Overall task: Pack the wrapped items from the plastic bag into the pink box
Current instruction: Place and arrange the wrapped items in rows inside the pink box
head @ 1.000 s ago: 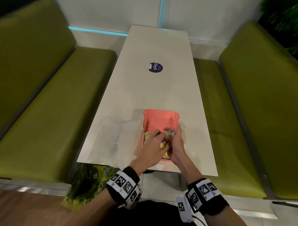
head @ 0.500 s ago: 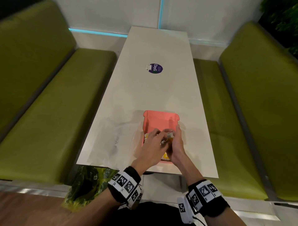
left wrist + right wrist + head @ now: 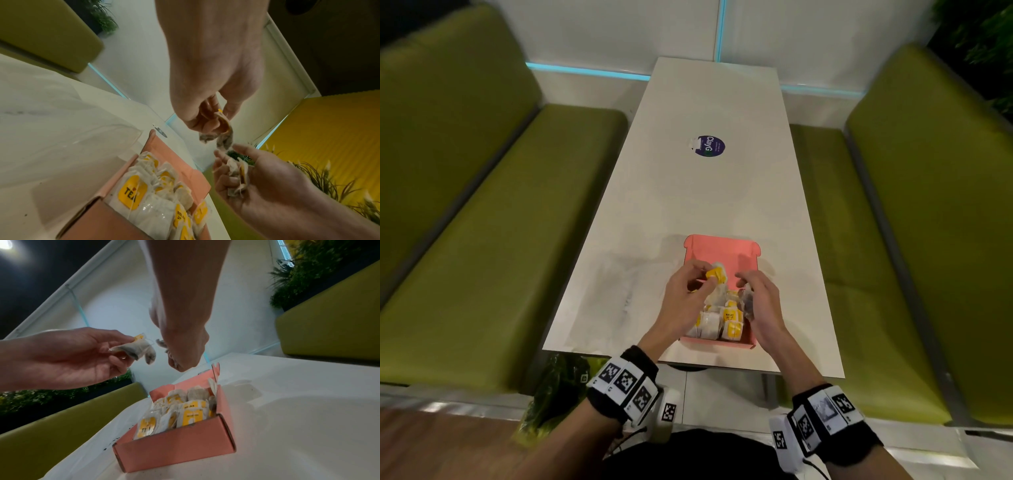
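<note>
Two wrapped tea bags are hanging over the pink box (image 3: 720,251) — one in each hand. Left hand (image 3: 683,298) fingers are pinching one tea bag (image 3: 715,275) at its yellow top, at 12 o'clock above the box; right hand (image 3: 762,301) fingers are curling round the other tea bag (image 3: 238,175). They are looking light, soft and crinkly, so holding an edge gently seems best.

Matt pink cardboard box (image 3: 174,449), glossy clear-wrapped tea sachets (image 3: 191,416), smooth pale table (image 3: 709,205), thin translucent plastic bag (image 3: 626,291).

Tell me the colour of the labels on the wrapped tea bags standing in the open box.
Yellow labels, on white wrappers; clearest in the left wrist view.
</note>
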